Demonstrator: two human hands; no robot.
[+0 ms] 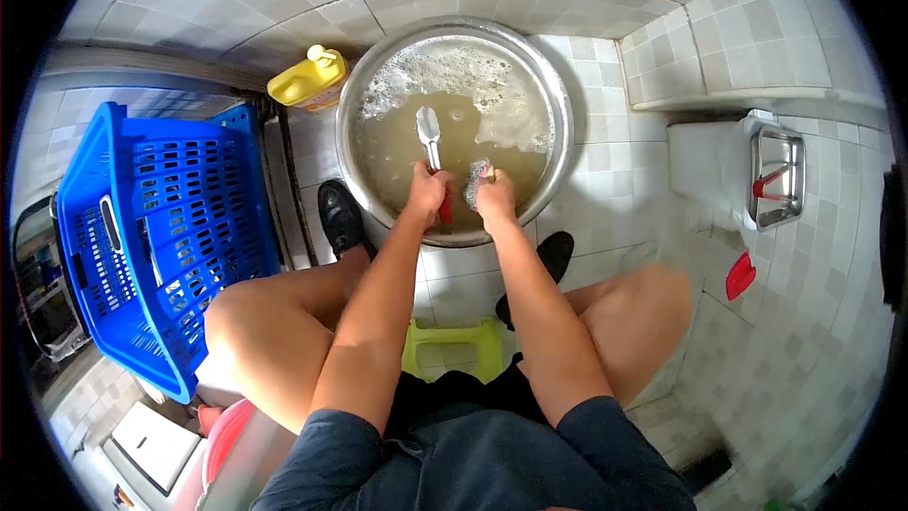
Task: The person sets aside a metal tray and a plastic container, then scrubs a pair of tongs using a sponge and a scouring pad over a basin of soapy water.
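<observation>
My left hand is closed around a pair of metal tongs, their silver scalloped end pointing away from me. A red handle part shows beneath that hand. In my right hand, the fingers are wrapped round a silver steel wool scourer, close beside the tongs but apart from them. Both hands are over the near half of a large round metal basin. Murky water fills it, with white foam along the far side. Anything under the water is hidden.
A yellow jug with a pump stands left of the basin. A blue slatted basket leans nearby. On the right, a steel tray holds a red-handled utensil; a red object lies nearby. A green stool is beneath me.
</observation>
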